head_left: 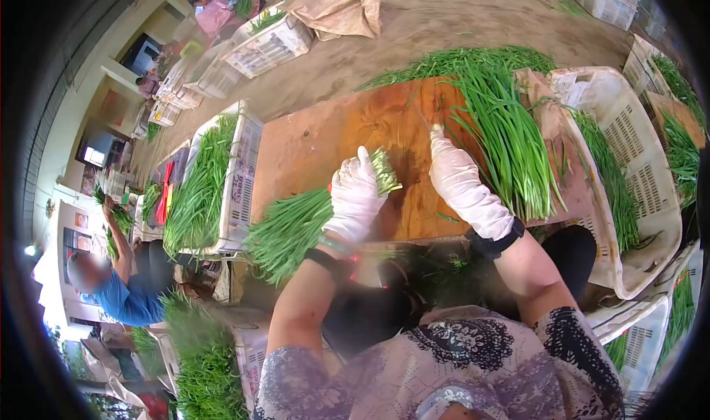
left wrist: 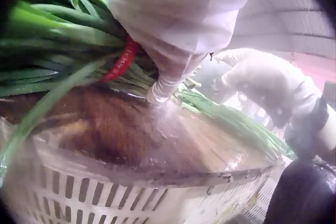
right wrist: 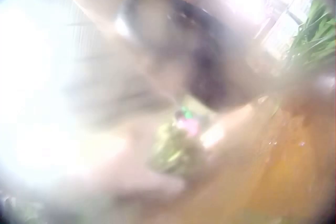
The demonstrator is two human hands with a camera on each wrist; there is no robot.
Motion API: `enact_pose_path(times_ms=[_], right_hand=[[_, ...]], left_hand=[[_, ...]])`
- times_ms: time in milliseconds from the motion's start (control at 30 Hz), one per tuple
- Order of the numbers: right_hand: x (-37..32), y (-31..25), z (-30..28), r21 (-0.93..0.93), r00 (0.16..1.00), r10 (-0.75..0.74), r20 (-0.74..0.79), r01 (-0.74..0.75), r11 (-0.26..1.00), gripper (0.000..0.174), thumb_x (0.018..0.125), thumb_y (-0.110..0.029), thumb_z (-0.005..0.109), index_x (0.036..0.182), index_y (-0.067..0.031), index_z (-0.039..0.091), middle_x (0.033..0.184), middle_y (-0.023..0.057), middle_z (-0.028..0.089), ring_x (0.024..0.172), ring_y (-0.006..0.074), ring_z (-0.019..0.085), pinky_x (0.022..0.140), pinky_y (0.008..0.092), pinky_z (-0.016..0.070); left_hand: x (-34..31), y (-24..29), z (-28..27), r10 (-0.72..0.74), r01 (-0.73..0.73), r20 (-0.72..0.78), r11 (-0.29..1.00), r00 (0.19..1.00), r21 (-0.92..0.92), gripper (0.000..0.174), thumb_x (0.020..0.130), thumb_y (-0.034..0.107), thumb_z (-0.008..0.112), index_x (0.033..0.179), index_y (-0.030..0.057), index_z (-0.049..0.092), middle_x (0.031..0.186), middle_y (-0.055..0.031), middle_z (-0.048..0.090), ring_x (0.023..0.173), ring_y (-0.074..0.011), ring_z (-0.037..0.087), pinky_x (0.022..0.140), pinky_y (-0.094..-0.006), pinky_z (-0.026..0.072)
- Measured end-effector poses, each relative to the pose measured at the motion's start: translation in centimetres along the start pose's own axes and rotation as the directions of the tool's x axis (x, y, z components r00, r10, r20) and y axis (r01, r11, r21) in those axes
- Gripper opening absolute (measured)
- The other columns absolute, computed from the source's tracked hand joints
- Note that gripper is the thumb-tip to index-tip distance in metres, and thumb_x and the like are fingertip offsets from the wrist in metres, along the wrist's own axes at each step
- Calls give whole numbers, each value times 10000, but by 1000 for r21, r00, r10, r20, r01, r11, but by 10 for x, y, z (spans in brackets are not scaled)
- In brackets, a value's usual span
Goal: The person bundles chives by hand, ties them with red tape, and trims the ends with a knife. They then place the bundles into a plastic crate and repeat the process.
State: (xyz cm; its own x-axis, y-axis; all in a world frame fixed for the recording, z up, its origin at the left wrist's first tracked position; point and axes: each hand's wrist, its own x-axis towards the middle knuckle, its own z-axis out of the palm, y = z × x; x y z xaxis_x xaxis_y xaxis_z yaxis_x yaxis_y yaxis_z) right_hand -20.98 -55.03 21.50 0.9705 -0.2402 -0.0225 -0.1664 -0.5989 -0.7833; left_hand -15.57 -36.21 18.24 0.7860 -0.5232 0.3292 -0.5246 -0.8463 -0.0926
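Observation:
In the head view my gloved left hand (head_left: 355,194) grips a bunch of garlic chives (head_left: 292,224) near its pale cut ends, the leaves trailing left over the board's edge. A red band (left wrist: 123,60) wraps the bunch beside that hand in the left wrist view. My gloved right hand (head_left: 462,176) is a short way to the right over the wooden board (head_left: 318,135), its fingers curled round what looks like a knife (head_left: 436,129), its thin blade hard to make out. A loose pile of chives (head_left: 510,139) lies to its right. The right wrist view is badly blurred.
White crates of chives stand left (head_left: 240,161) and right (head_left: 647,176) of the board. Brown sacking (head_left: 543,98) lies beside the pile. A person in a blue shirt (head_left: 133,290) sits at far left among more greens (head_left: 207,376).

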Motion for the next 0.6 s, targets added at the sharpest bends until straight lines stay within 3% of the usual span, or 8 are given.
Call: enact_pose_path(times_ms=[133,167,233,267,367,433,533,600], right_hand=[[-4,10,80,-346,967,-198,158,242,906,367,1007,-277,295,1080,-26,553,904,211,658,792,368,647,683,468,511],[13,40,75,-194,911,-412,-7,403,894,376,1002,-295,284,1065,-58,570,890,206,661,788,365,649,663,460,510],[19,6,16,-154,1000,-1,19,4,988,405,999,-311,279,1013,-67,602,860,206,662,816,365,652,660,461,508],[29,6,2,181,956,257,139,-280,943,426,1001,-281,273,961,-49,629,837,208,663,848,367,654,676,458,516],[33,53,114,-335,952,-104,289,203,920,322,1005,-245,321,1066,-76,588,812,196,663,745,355,658,665,511,501],[21,28,59,-391,930,-360,76,360,847,428,1007,-269,261,955,-47,624,862,208,671,822,357,662,679,447,530],[40,9,13,14,963,229,140,-233,972,409,1013,-260,249,993,-49,599,902,224,663,829,377,655,683,476,519],[41,45,90,-321,983,-41,178,98,942,293,941,-169,375,1140,-32,541,914,226,659,800,365,662,677,478,515]], left_hand=[[-1,-2,21,-24,18,78,997,997,79,915,622,278,799,1355,-31,347,1062,-148,564,993,-311,550,839,-423,445],[-2,-1,16,-5,5,8,998,1000,57,908,623,278,798,1351,-31,352,1057,-148,565,990,-313,550,839,-426,444],[-4,-2,9,17,-14,-135,1000,991,17,895,625,279,795,1345,-30,363,1046,-147,566,984,-317,551,839,-431,442],[-4,-1,5,-1,2,-74,1000,997,3,899,626,302,798,1347,-21,369,1065,-147,564,1004,-322,552,863,-433,437],[-4,2,19,-20,27,-134,998,991,48,899,624,312,800,1346,-12,375,1074,-155,557,1016,-320,551,881,-431,436],[-8,-1,6,12,-10,-147,1000,989,15,882,629,326,793,1339,-7,389,1061,-159,561,1004,-315,555,879,-431,440],[-3,-3,-1,0,3,-117,1000,993,24,869,629,341,790,1326,-8,405,1050,-163,565,991,-310,560,873,-430,446],[11,-1,8,-29,30,-40,999,999,33,894,616,348,794,1325,-22,396,1058,-165,565,990,-311,563,868,-430,452]])
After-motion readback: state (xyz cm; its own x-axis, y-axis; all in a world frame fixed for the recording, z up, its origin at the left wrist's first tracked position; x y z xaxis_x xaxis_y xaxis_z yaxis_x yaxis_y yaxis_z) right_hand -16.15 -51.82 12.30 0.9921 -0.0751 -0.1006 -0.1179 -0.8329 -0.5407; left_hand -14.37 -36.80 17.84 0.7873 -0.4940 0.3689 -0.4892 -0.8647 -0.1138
